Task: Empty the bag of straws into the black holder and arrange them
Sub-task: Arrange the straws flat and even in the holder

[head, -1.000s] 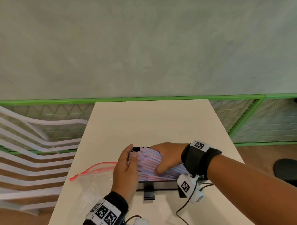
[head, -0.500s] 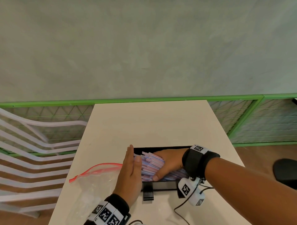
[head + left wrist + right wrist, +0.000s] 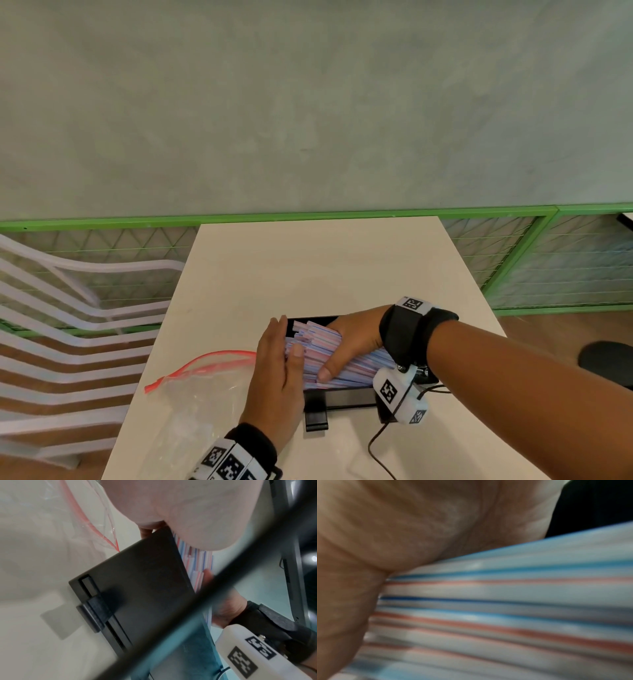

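A bundle of white straws (image 3: 320,344) with red and blue stripes lies tilted in the black holder (image 3: 346,399) near the table's front edge. My right hand (image 3: 346,346) grips the bundle from above, thumb at the front. My left hand (image 3: 279,359) stands flat and upright, its straight fingers pressed against the straws' left ends. In the left wrist view the holder (image 3: 137,582) shows its front wall, with straws (image 3: 197,561) above its rim. The right wrist view is filled by my palm and the straws (image 3: 505,608). The clear bag (image 3: 202,394) with a red zip lies on the left.
The pale table (image 3: 325,267) stretches beyond the holder. A white slatted chair (image 3: 61,329) stands at the left. A green mesh fence (image 3: 565,260) runs behind the table. A black cable (image 3: 376,448) trails from my right wrist camera onto the table.
The straw bundle has come down from above the holder into it. My left hand has opened flat against the straws' left ends, and my right hand has kept its grip.
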Available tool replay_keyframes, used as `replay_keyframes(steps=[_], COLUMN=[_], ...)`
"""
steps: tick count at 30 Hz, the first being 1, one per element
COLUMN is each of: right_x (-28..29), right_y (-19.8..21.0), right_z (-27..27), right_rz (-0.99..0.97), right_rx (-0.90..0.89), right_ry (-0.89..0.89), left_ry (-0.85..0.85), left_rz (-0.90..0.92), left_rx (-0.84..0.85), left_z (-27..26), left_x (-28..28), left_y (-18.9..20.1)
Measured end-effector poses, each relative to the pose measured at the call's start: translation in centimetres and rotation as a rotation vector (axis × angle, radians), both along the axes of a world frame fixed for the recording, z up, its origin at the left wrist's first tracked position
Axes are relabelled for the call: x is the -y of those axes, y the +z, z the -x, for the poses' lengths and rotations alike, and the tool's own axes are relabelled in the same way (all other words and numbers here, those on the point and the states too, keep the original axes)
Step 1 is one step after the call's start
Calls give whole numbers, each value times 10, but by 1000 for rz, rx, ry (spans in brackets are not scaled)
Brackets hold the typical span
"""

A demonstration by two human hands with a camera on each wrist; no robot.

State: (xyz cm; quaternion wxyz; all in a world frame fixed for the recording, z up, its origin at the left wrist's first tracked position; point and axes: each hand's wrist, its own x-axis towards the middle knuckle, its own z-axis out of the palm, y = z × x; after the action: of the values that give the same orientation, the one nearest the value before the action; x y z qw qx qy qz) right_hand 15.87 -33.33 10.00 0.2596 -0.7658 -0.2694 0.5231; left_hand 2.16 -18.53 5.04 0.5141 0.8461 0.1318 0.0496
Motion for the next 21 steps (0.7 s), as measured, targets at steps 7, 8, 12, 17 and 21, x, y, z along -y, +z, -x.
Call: replay_keyframes(steps=[7, 8, 12, 17, 21], right_x=[2, 2, -1, -9, -10], right_y=[-10, -11, -8, 4, 9], right_z=[3, 3, 1, -3, -7], right_rz=[13, 15, 27, 65, 67], right_rx=[-62, -59, -42, -13, 43], right_ry=[17, 4, 4, 45, 66], left_ry=[2, 3, 17, 49, 44], left_rz=[7, 9, 10, 37, 37], left_rx=[-4, -4, 2, 30, 28], left_z=[1, 1, 1, 4, 3], left_x=[3, 4, 3, 4, 5], left_y=[-5, -6, -6, -1, -1])
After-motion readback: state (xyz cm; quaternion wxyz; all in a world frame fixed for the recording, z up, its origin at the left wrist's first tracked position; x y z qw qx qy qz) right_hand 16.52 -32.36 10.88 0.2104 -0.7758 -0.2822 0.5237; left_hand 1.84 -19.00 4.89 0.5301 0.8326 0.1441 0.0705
